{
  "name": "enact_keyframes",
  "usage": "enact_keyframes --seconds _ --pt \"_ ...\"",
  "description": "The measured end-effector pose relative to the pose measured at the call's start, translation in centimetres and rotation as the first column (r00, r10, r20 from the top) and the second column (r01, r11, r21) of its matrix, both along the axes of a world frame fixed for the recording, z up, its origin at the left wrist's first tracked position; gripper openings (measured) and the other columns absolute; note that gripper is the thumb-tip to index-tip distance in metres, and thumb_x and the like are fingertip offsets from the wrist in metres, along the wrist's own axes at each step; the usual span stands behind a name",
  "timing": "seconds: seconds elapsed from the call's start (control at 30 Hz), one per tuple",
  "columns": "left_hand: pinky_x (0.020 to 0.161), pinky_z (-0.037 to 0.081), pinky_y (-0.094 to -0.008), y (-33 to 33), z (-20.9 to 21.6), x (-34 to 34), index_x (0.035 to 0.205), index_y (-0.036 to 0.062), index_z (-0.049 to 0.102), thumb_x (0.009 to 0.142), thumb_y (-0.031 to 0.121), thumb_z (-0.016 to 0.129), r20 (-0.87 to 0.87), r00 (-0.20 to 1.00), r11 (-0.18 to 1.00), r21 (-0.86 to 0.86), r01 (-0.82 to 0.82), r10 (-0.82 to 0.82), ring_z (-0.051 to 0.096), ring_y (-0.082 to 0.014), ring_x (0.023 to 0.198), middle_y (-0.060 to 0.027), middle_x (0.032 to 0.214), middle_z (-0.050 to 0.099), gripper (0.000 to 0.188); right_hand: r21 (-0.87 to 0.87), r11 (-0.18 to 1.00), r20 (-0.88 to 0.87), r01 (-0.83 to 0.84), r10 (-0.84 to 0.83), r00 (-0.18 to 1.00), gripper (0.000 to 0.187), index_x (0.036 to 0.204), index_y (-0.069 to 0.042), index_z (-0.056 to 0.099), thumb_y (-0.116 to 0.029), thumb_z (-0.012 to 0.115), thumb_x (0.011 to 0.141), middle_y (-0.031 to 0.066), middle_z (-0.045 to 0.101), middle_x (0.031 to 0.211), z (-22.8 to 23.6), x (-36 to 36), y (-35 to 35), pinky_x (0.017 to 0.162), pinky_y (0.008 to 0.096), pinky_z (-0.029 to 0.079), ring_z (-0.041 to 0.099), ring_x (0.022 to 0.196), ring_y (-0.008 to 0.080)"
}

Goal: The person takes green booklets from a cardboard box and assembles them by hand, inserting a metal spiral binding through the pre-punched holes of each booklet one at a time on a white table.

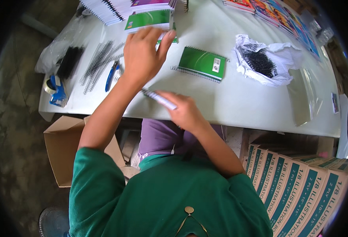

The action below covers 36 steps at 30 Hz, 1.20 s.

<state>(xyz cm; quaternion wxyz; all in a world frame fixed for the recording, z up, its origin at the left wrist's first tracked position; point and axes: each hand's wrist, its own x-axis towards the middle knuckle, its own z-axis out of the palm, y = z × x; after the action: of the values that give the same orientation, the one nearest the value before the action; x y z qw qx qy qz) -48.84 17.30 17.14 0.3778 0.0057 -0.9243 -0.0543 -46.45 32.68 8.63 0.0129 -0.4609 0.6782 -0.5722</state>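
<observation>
My right hand (184, 110) grips a small spiral-bound notebook (163, 100), seen edge-on near the table's front edge. My left hand (145, 51) is raised over the table, slightly blurred, with its thumb spread from the fingers and nothing visible in it. Just beyond it lies a green notebook (148, 19) on a stack, partly covered by the fingers. Another green spiral notebook (201, 63) rests right of my left hand, with a white label on its cover.
Left on the white table (229, 106) are black binding coils (99, 65), blue-handled pliers (111, 77) and a blue tape dispenser (58, 93). Crumpled white paper (278, 59) holds small black coils (261, 63). Colourful books (272, 17) line the far right. Cartons (296, 185) stand below, right; an open box (65, 154), left.
</observation>
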Motion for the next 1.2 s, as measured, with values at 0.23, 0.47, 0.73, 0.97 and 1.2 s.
enact_keyframes --seconds 0.23,0.47,0.73,0.97,1.2 --pt "0.063 0.036 -0.0304 2.1 -3.7 4.1 0.065 0.0125 0.053 0.072 0.043 0.067 0.225 0.944 0.965 -0.046 0.258 -0.242 0.053 -0.0194 0.067 0.0003 0.066 0.055 0.035 -0.116 0.993 0.403 -0.036 0.08 0.912 0.011 0.092 0.003 0.063 -0.007 0.058 0.088 0.0089 0.066 0.084 -0.3 -1.7 1.5 0.076 0.0287 0.047 0.061 0.081 0.0143" --pt "0.101 0.012 -0.0545 1.0 -5.5 3.6 0.127 0.0051 0.041 0.065 0.08 0.041 -0.323 0.932 0.985 -0.105 0.136 -0.163 0.021 -0.0454 0.126 -0.0261 0.132 0.032 0.097 -0.046 0.996 0.369 -0.071 0.083 0.926 0.025 0.109 -0.001 0.059 -0.006 0.058 0.084 0.0175 0.064 0.099 -0.5 -1.4 1.7 0.07 0.0336 0.049 0.063 0.084 0.0323" --pt "0.1 -0.009 -0.064 2.1 -6.4 7.1 0.139 -0.0093 0.011 0.068 0.083 0.032 -0.154 0.979 0.947 -0.313 0.077 -0.131 0.005 -0.0526 0.132 -0.0336 0.143 0.01 0.118 -0.077 0.99 0.249 -0.117 0.133 0.959 0.034 0.112 -0.002 0.055 -0.005 0.061 0.079 0.0205 0.062 0.096 -0.8 0.0 1.4 0.084 0.0396 0.048 0.06 0.085 0.039" --pt "0.102 0.001 -0.0634 2.7 -12.5 13.1 0.138 -0.011 0.003 0.075 0.073 0.041 0.229 0.926 0.934 -0.127 0.334 -0.3 0.009 -0.0537 0.131 -0.0378 0.14 0.01 0.112 0.097 0.99 0.369 -0.102 0.059 0.928 0.04 0.12 -0.003 0.054 0.002 0.057 0.08 0.0193 0.06 0.111 0.1 -1.0 2.5 0.09 0.0333 0.045 0.06 0.103 0.0295" --pt "0.11 0.01 -0.0424 7.7 0.2 10.1 0.138 -0.0075 -0.012 0.089 0.041 0.048 0.264 0.726 0.587 0.775 0.232 -0.635 0.007 -0.04 0.137 -0.0306 0.146 0.0 0.092 -0.268 0.948 -0.015 -0.172 0.174 0.985 0.095 0.143 -0.001 0.001 -0.019 0.065 0.075 0.0241 -0.013 0.147 3.2 0.3 3.0 0.11 0.0487 0.001 -0.013 0.137 0.0374"
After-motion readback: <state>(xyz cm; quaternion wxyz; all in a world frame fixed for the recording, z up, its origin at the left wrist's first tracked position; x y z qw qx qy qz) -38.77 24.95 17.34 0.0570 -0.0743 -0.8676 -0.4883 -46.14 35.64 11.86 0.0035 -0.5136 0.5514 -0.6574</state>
